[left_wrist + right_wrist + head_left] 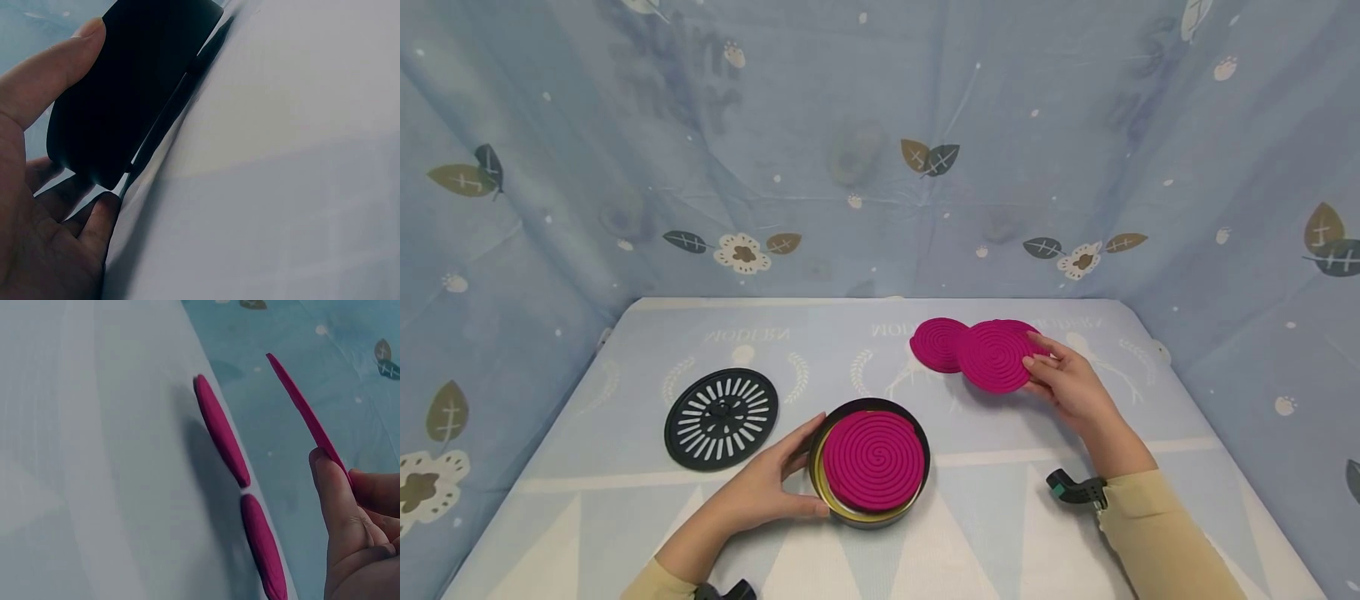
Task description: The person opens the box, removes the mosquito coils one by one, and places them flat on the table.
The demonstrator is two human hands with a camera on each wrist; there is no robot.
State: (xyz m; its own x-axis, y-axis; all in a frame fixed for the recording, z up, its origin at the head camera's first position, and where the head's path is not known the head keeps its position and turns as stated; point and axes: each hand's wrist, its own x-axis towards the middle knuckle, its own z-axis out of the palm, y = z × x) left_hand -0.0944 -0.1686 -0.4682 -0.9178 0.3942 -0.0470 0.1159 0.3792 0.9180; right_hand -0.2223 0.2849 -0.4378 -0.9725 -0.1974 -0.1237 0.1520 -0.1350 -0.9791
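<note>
My left hand (775, 483) grips a round black tin (868, 524) at its left side, thumb on the near side and fingers around the far side. In the left wrist view, the tin's dark wall (134, 81) fills the space between thumb and fingers. A magenta spiral mosquito coil (874, 460) lies inside the tin, over a yellow-gold inner surface. With thumb and fingers, my right hand (1067, 383) pinches the edge of another mosquito coil (995, 358), raised above the table. The right wrist view shows this held coil (306, 415) edge-on, thin and tilted.
Two more magenta coils lie at the back of the table: one coil (938, 344) to the left, the other (1024, 327) mostly hidden behind the held one. A black slotted lid (721, 419) lies left of the tin. Patterned cloth (880, 208) hangs behind the table.
</note>
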